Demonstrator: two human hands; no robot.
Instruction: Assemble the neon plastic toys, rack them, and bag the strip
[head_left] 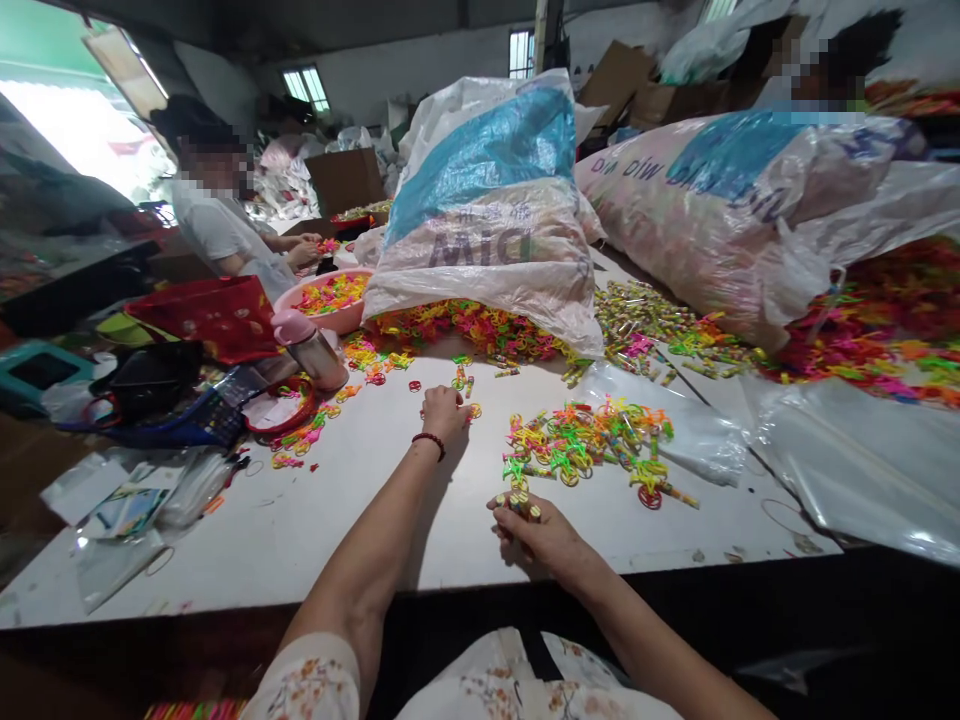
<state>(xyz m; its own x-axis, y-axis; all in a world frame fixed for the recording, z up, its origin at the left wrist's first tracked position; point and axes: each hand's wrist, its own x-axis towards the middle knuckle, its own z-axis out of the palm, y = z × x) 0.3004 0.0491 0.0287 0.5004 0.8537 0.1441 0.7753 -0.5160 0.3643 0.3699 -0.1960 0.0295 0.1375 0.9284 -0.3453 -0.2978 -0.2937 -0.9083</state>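
Note:
My right hand (536, 530) is closed around a bundle of small patterned tubes (519, 508), their pale ends facing up. Just beyond it lies a loose pile of finished-looking pieces (592, 440), patterned tubes joined to bright green, yellow, pink and orange plastic parts. Farther forward, my left hand (445, 412) rests at the tabletop with its fingers curled down; whatever is between them is hidden. A green plastic piece (460, 372) lies just past its fingertips, and an orange ring piece (474, 411) is beside it.
A large white-and-blue sack (487, 190) spills colourful parts onto the white table (360, 520). More patterned tubes (637, 315) lie to its right. A pink-lidded bottle (311, 350), a pink basin (341, 318) and clear plastic bags (862, 460) flank the work area. A co-worker (225, 225) sits at left.

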